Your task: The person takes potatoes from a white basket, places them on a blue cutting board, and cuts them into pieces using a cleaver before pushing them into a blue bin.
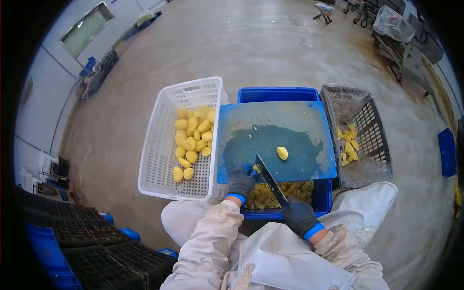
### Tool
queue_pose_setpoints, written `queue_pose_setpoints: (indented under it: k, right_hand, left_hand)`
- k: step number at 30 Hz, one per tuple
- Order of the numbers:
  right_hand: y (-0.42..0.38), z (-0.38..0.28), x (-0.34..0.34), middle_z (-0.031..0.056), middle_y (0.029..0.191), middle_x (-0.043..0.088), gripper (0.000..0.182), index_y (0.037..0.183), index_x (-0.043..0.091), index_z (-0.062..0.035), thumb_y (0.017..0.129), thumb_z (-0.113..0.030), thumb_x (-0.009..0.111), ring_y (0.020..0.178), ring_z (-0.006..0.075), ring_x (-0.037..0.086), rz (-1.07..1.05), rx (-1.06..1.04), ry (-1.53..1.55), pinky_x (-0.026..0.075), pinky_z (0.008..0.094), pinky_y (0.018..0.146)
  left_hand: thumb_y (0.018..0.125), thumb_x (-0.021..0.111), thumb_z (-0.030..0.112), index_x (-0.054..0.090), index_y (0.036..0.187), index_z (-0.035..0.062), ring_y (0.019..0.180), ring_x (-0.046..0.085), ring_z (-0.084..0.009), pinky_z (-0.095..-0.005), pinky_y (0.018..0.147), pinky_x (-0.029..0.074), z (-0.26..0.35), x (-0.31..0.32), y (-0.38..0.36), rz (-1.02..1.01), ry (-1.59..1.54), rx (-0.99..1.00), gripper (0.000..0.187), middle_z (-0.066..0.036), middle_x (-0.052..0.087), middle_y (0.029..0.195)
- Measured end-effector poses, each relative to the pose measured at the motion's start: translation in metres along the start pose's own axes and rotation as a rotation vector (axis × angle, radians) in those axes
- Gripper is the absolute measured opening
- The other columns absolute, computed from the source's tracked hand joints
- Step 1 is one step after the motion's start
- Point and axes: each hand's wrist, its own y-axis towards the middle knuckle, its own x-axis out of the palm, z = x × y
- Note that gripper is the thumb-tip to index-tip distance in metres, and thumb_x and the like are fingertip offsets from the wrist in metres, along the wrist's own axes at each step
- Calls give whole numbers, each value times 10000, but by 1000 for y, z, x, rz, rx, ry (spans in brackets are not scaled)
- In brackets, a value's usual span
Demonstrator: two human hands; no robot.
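Note:
My right hand, in a dark glove with a blue band, is closed round the handle of a knife. The blade points up and left over the near edge of a blue cutting board. Beside the blade tip, my left hand, gloved too, is closed at the board's near left edge, with a small yellow piece at its fingertips. One peeled potato piece lies on the wet board. Below the board, a blue bin holds many cut yellow pieces.
A white crate of peeled potatoes stands left of the board. On the right is a dark, plastic-lined crate with yellow pieces. Black crates are at lower left; equipment stands at upper right.

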Motion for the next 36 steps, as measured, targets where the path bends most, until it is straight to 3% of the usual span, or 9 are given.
queue_pose_setpoints:
  k: [8,11,19,21,23,25,27,33,36]
  right_hand:
    - [1,-1,-12,209,761,623,288,930,579,-38,846,-292,472,717,387,612,76,-27,164,473,489,645]
    - [-19,26,-23,200,786,618,277,970,603,-56,834,-286,530,743,392,597,190,-38,255,466,479,648]
    - [-18,95,-20,199,824,630,233,1000,588,-13,814,-152,566,732,340,607,404,175,736,471,406,645]
    - [-9,116,0,24,650,547,187,1022,570,-31,861,-118,530,474,113,515,476,123,812,408,262,409]
    - [-4,121,7,17,644,541,181,1019,569,-34,863,-117,529,475,108,512,486,110,815,405,256,411]
    - [-4,115,4,10,638,536,176,1016,569,-37,865,-117,527,475,103,508,499,96,820,402,250,412]
    - [-10,98,-14,129,695,605,188,987,575,-1,842,-117,542,589,231,588,415,199,961,463,363,550]
    - [-8,97,-11,80,651,592,202,1020,571,-8,859,-125,541,524,150,554,334,176,883,460,338,508]
    - [-12,77,-25,100,614,586,192,976,580,-7,832,-132,563,525,173,578,335,116,850,459,336,501]
  left_hand:
    - [781,594,280,546,1096,98,932,572,-364,-453,816,453,-5,-7,20,-60,217,57,366,-204,582,1000]
    - [765,593,236,528,1122,84,1009,545,-357,-446,858,442,9,-17,18,58,209,298,393,-202,550,1049]
    - [800,563,279,514,1148,80,982,517,-380,-471,847,436,64,15,2,-435,281,507,404,-214,531,1056]
    - [801,565,308,515,1146,83,974,516,-379,-481,839,433,85,24,2,-190,236,485,415,-217,533,1041]
    - [796,581,314,504,1170,84,1010,514,-369,-471,853,432,111,25,19,155,261,466,446,-206,535,1062]
    - [780,607,296,504,1181,88,995,527,-373,-465,844,441,96,50,45,150,314,469,463,-206,547,1046]
    - [765,633,278,503,1192,91,981,540,-377,-459,834,449,79,67,65,147,370,471,484,-206,559,1031]
    - [807,648,213,574,1069,43,644,604,-199,-291,588,499,16,34,57,-5,-686,-42,321,-87,609,793]
    - [783,682,193,631,962,49,618,579,-126,-220,496,438,16,-17,40,-553,-1001,-477,236,-58,611,747]
